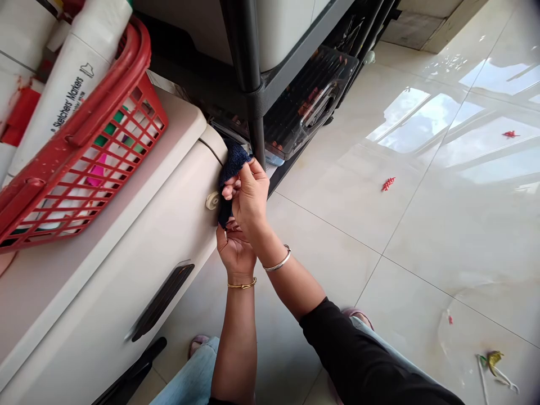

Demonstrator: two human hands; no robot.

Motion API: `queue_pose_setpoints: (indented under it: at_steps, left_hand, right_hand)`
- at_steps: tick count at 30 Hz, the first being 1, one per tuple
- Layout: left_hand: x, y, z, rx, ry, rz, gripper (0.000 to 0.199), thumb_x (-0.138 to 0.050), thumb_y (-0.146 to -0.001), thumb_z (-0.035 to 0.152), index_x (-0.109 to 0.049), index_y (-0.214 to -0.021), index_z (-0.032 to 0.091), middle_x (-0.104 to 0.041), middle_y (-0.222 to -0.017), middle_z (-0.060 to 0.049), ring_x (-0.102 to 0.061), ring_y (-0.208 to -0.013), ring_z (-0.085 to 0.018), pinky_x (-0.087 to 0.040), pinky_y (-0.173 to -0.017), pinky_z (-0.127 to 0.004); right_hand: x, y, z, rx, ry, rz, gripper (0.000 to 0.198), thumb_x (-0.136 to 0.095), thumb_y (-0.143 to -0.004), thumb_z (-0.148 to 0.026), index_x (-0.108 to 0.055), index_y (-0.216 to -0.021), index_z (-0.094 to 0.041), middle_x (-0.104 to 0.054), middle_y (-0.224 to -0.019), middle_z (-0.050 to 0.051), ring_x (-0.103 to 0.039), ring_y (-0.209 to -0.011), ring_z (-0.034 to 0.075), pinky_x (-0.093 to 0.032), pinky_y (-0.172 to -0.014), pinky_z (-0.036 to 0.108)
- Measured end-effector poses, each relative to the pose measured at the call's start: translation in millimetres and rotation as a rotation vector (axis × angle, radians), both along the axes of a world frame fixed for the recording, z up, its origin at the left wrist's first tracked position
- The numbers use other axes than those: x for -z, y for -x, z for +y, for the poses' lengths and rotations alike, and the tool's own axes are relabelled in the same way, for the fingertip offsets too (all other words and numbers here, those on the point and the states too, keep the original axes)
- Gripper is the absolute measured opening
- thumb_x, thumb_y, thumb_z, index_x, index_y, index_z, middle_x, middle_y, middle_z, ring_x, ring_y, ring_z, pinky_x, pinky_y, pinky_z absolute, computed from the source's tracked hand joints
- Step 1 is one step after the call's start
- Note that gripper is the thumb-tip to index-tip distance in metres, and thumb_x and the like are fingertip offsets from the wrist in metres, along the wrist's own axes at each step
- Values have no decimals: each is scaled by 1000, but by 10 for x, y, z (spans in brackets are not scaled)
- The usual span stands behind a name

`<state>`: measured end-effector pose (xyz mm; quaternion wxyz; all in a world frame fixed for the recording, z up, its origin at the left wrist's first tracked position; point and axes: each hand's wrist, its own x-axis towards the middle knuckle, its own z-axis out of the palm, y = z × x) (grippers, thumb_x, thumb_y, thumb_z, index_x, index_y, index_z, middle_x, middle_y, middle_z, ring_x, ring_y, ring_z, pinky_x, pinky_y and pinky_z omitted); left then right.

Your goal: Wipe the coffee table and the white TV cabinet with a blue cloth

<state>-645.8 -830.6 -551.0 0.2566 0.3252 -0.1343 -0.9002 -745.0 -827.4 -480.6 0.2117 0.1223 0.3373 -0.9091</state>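
Note:
A dark navy cloth (235, 164) is bunched in the gap between the white cabinet (169, 197) and the black shelf rack (256, 132). My right hand (252, 194), with a silver bangle at the wrist, pinches the cloth's upper part between thumb and fingers. Just below it, my left hand (237, 250), wearing a gold bracelet, closes its fingers on the cloth's lower end. Both hands are close together beside a round cream knob (212, 200) on the cabinet's side. Part of the cloth is hidden behind my fingers and the cabinet edge.
On the cabinet top sits a red plastic basket (107, 121) holding a white marker-printed tube (80, 73). A clear-lidded case (312, 107) lies on the rack's lower shelf. Small red bits (388, 184) and a scrap with white sticks (493, 363) lie on the tiled floor (337, 270).

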Motion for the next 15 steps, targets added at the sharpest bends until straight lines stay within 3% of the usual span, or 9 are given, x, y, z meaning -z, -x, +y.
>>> queue_pose_setpoints:
  at_steps: [8,15]
  left_hand:
    - [-62,33,60,-7,-157,-61,39,-46,-105,28,-61,-70,20,-63,-64,5,-65,-64,-5,-52,-79,-17]
    - [14,-16,79,37,4,-15,26,-59,-98,26,-65,-74,21,-65,-64,5,-66,-66,-7,-54,-79,-18]
  right_hand:
    - [126,1,9,3,-11,23,31,-68,-93,-42,-47,-81,-24,-52,-49,-13,-57,-37,6,-44,-37,12]
    - [158,-18,14,16,-33,10,31,-68,-93,-42,-46,-81,-23,-53,-50,-12,-61,-40,6,-45,-38,11]
